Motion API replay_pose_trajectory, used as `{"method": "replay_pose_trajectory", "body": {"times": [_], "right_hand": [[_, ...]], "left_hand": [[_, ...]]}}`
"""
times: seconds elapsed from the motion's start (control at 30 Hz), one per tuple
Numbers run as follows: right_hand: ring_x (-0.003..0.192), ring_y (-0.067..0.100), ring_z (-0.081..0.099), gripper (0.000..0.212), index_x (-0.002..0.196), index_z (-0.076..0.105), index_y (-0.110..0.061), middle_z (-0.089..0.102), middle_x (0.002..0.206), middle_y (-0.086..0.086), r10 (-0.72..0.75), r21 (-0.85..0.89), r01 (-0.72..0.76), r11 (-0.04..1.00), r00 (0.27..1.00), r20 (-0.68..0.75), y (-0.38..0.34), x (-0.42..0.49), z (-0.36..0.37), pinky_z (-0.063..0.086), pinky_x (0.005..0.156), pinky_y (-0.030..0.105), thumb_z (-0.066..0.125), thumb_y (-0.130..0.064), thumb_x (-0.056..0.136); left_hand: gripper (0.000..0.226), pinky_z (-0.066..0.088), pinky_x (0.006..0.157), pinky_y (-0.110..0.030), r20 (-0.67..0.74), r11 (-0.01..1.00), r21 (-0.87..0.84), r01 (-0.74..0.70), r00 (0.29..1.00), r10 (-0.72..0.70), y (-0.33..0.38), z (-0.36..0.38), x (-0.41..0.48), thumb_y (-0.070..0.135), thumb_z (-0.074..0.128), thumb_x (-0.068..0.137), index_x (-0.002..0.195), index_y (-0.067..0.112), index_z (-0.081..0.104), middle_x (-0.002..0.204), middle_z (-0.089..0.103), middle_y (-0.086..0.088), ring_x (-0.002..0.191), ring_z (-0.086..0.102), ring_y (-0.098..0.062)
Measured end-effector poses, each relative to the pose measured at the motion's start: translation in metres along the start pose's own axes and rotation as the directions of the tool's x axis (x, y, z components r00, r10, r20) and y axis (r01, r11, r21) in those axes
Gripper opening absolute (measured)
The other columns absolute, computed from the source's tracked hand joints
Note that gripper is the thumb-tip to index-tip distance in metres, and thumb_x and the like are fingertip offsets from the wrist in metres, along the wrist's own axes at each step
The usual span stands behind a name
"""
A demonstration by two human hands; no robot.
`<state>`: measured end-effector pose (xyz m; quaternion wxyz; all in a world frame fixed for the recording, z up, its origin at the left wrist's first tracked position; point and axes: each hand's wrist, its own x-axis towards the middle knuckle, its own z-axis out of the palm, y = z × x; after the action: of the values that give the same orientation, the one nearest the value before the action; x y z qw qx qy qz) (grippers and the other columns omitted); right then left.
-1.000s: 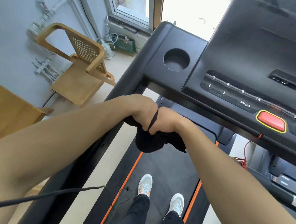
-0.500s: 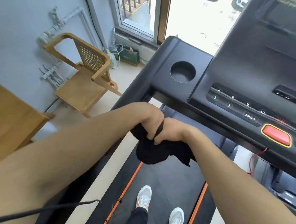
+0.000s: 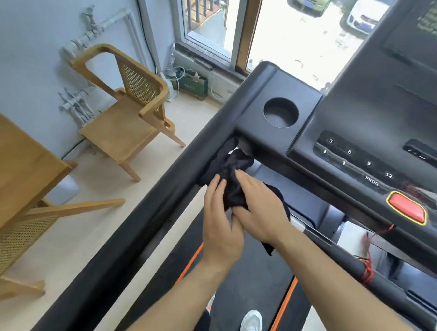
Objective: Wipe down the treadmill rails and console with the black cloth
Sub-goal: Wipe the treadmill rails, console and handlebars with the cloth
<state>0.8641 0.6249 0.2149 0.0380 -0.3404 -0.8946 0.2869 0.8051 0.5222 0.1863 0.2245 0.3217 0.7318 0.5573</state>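
Beside a wooden chair [image 3: 128, 119], the black cloth [image 3: 231, 171] is being pinched between left hand [image 3: 220, 225] and right hand [image 3: 260, 214], pressed against the left rail [image 3: 159, 187] at the console [image 3: 354, 138] corner.

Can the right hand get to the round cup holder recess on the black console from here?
Probably yes. The right hand, holding the black cloth with the left hand, sits just below the console edge; nothing blocks the way up to the round cup holder recess.
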Motion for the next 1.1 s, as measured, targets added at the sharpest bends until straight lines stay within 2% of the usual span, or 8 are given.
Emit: {"method": "replay_pose_trajectory", "body": {"times": [0.17, 0.33, 0.5, 0.63, 0.73, 0.83, 0.93, 1.1], "right_hand": [[0.1, 0.009, 0.062, 0.032, 0.118, 0.057, -0.028, 0.068, 0.103, -0.013, 0.171, 0.505, -0.341, 0.793, 0.92, 0.354, -0.02, 0.04, -0.026, 0.046, 0.092, 0.031, 0.064, -0.029, 0.087], [0.062, 0.007, 0.064, 0.013, 0.083, 0.064, -0.014, 0.067, 0.07, -0.004, 0.251, 0.71, -0.494, 0.501, 0.869, 0.427, -0.026, 0.064, -0.035, 0.048, 0.07, 0.027, 0.059, -0.019, 0.095], [0.081, 0.017, 0.059, 0.019, 0.087, 0.054, -0.023, 0.063, 0.077, -0.008, 0.323, 0.195, -0.342, 0.919, 0.939, 0.122, -0.037, 0.044, -0.013, 0.04, 0.062, 0.033, 0.047, -0.037, 0.097], [0.071, 0.011, 0.056, 0.02, 0.081, 0.051, -0.025, 0.061, 0.073, -0.009, 0.182, 0.142, -0.167, 0.976, 0.979, -0.097, -0.032, 0.02, 0.0, 0.042, 0.062, 0.034, 0.049, -0.034, 0.099], [0.103, 0.01, 0.061, 0.017, 0.111, 0.065, -0.025, 0.069, 0.11, -0.011, 0.01, -0.029, -0.016, 0.999, 0.981, -0.192, -0.02, -0.003, 0.01, 0.05, 0.085, 0.028, 0.058, -0.028, 0.096], [0.137, 0.018, 0.049, 0.047, 0.134, 0.062, -0.021, 0.056, 0.146, -0.003, -0.026, -0.119, 0.004, 0.993, 0.984, -0.178, -0.008, -0.018, 0.014, 0.042, 0.11, 0.033, 0.052, -0.037, 0.092], [0.148, 0.022, 0.032, 0.064, 0.148, 0.047, -0.019, 0.037, 0.16, 0.002, -0.055, -0.131, 0.055, 0.99, 0.998, 0.006, -0.008, -0.012, 0.003, 0.029, 0.119, 0.036, 0.045, -0.037, 0.087], [0.137, 0.02, 0.042, 0.077, 0.152, 0.033, -0.016, 0.039, 0.156, 0.0, 0.021, -0.046, -0.013, 0.999, 0.983, 0.181, -0.011, 0.011, -0.01, 0.037, 0.11, 0.03, 0.059, -0.02, 0.08]], "left_hand": [[0.04, 0.044, 0.103, -0.021, -0.192, 0.771, -0.452, 0.449, 0.795, -0.575, 0.052, 0.004, 0.029, 0.006, 0.052, 0.097, 0.134, 0.021, 0.05, 0.138, 0.051, 0.002, 0.129, 0.049, -0.008], [0.045, 0.041, 0.107, -0.029, -0.127, 0.688, -0.482, 0.542, 0.734, -0.667, 0.067, 0.005, 0.043, 0.013, 0.05, 0.099, 0.143, 0.018, 0.045, 0.139, 0.038, 0.005, 0.131, 0.043, -0.011], [0.049, 0.045, 0.11, -0.045, -0.105, 0.623, -0.507, 0.596, 0.675, -0.731, 0.064, 0.006, 0.048, 0.011, 0.041, 0.098, 0.146, 0.014, 0.043, 0.146, 0.036, -0.003, 0.132, 0.046, -0.022], [0.063, 0.05, 0.104, -0.046, -0.062, 0.553, -0.599, 0.579, 0.655, -0.753, 0.064, 0.003, 0.053, 0.034, 0.049, 0.081, 0.135, 0.001, 0.05, 0.142, 0.049, -0.018, 0.12, 0.058, -0.031], [0.053, 0.055, 0.097, -0.042, -0.067, 0.537, -0.626, 0.565, 0.647, -0.759, 0.062, 0.002, 0.052, 0.032, 0.05, 0.079, 0.123, 0.003, 0.06, 0.129, 0.061, -0.018, 0.109, 0.066, -0.03], [0.025, 0.058, 0.081, -0.034, 0.055, 0.398, -0.67, 0.627, 0.577, -0.815, 0.05, 0.001, 0.046, 0.017, 0.052, 0.095, 0.11, 0.007, 0.069, 0.103, 0.075, -0.01, 0.097, 0.072, -0.027], [0.032, 0.054, 0.067, -0.027, 0.238, 0.247, -0.702, 0.668, 0.547, -0.802, 0.033, 0.001, 0.053, 0.03, 0.045, 0.105, 0.099, 0.013, 0.072, 0.089, 0.078, -0.002, 0.079, 0.073, -0.015], [0.032, 0.054, 0.072, -0.031, 0.235, 0.291, -0.669, 0.684, 0.565, -0.791, 0.025, 0.008, 0.06, 0.034, 0.044, 0.106, 0.106, 0.015, 0.069, 0.097, 0.074, -0.003, 0.087, 0.07, -0.019]]}}
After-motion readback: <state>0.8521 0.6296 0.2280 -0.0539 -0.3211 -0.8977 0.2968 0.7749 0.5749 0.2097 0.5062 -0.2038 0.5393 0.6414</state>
